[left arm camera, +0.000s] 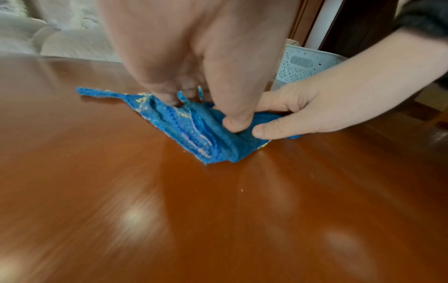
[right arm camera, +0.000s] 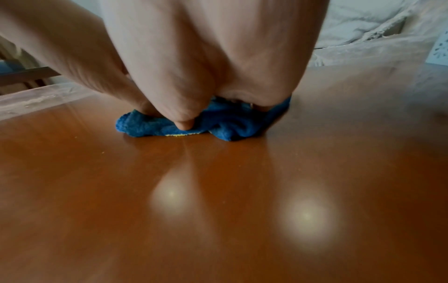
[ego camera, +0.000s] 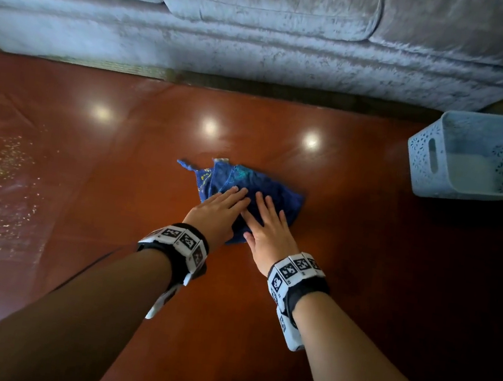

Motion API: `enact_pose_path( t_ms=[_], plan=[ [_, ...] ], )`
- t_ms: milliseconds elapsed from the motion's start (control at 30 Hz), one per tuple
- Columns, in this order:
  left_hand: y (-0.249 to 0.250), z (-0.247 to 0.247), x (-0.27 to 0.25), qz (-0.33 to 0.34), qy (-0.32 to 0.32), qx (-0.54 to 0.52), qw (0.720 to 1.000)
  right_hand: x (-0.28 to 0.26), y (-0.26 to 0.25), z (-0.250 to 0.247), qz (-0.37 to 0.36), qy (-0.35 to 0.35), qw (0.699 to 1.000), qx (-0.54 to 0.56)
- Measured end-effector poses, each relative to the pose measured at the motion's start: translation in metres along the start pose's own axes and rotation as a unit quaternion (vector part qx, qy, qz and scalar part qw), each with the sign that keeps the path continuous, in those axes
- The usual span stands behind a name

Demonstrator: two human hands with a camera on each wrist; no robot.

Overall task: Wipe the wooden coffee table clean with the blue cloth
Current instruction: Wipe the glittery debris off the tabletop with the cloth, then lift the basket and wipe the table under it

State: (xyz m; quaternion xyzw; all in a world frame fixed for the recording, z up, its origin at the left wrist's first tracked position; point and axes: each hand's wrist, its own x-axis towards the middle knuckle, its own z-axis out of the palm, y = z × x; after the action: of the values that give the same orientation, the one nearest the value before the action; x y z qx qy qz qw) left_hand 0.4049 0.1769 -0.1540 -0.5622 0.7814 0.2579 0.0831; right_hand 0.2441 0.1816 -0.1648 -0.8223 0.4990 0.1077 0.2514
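On glossy table (ego camera: 343, 282), crumbs (ego camera: 5, 177), sofa (ego camera: 264, 32) beyond

Both forearms reach forward; left hand (ego camera: 220, 208) and right hand (ego camera: 266, 228) lie side by side, palms down, fingers straight.

Glossy wooden coffee table (ego camera: 361, 268) with crumpled blue cloth (ego camera: 279, 190), scattered crumbs (ego camera: 4, 189), pale-blue basket (ego camera: 485, 157).
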Motion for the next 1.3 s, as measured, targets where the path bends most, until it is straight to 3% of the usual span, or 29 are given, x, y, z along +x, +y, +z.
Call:
enact_pose_path(
  t_ms=[267,467,567,800,933,1300],
  plan=[
    [-0.019,0.002,-0.047,-0.027,0.049,0.036,0.998,-0.006,-0.048,0.008,-0.001,0.102,0.994,0.035],
    [-0.028,-0.009,-0.066,-0.043,0.064,-0.042,0.996,-0.016,-0.076,-0.026,-0.001,0.065,0.998,0.016],
    [-0.024,-0.018,-0.067,-0.035,0.026,-0.079,0.996,-0.025,-0.082,-0.037,0.0,0.049,0.998,0.024],
    [-0.013,-0.05,-0.061,-0.024,-0.002,-0.233,0.972,-0.033,-0.06,-0.074,0.068,0.023,0.989,0.128],
    [0.008,-0.071,-0.049,-0.022,0.007,-0.252,0.968,-0.034,-0.034,-0.095,0.079,0.04,0.986,0.142],
    [0.071,-0.079,-0.006,-0.1,0.087,-0.291,0.947,-0.047,0.033,-0.125,0.015,0.054,0.985,0.164]
  ],
)
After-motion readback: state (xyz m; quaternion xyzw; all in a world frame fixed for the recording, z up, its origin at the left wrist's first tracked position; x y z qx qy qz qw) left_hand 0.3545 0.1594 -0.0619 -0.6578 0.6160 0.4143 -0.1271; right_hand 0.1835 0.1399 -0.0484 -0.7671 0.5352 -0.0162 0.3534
